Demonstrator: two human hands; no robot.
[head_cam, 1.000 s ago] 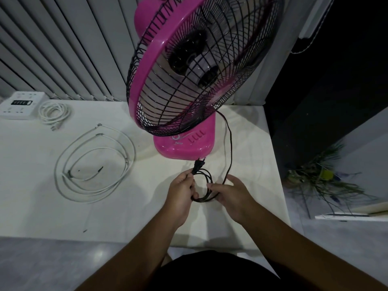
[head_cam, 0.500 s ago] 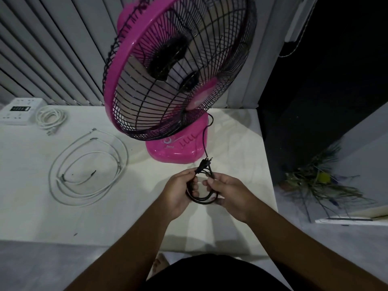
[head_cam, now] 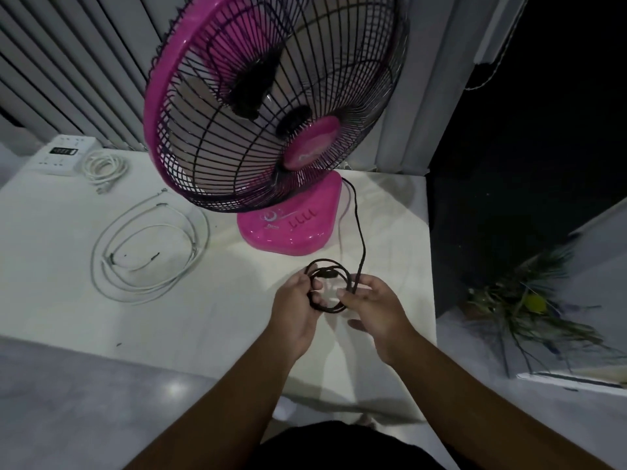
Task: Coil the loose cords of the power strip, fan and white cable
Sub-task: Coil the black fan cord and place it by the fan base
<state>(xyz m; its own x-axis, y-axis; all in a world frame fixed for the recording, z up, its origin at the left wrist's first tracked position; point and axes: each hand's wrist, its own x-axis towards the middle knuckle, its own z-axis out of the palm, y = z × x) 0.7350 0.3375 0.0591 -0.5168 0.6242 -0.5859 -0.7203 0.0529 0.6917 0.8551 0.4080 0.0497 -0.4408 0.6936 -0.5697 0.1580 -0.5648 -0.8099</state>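
Note:
A pink fan (head_cam: 288, 228) with a black wire cage stands on the white table (head_cam: 61, 300). Its black cord (head_cam: 358, 228) runs from the base's right side down to a small coil (head_cam: 327, 269) held between my hands. My left hand (head_cam: 297, 305) grips the coil's left side, and my right hand (head_cam: 373, 307) pinches its right side. A white cable (head_cam: 149, 252) lies in wide loose loops at the left. At the far left a white power strip (head_cam: 62, 156) sits with its white cord (head_cam: 105, 167) bundled beside it.
Grey vertical slats (head_cam: 68, 62) back the table. The table's right edge (head_cam: 429, 252) drops to a dark floor, where a green plant (head_cam: 529, 307) lies. The near edge is just in front of my forearms.
The coil in my hands has turned and gained a loop, and the plug is now tucked in it. The camera has shifted, so the fan sits more to the left.

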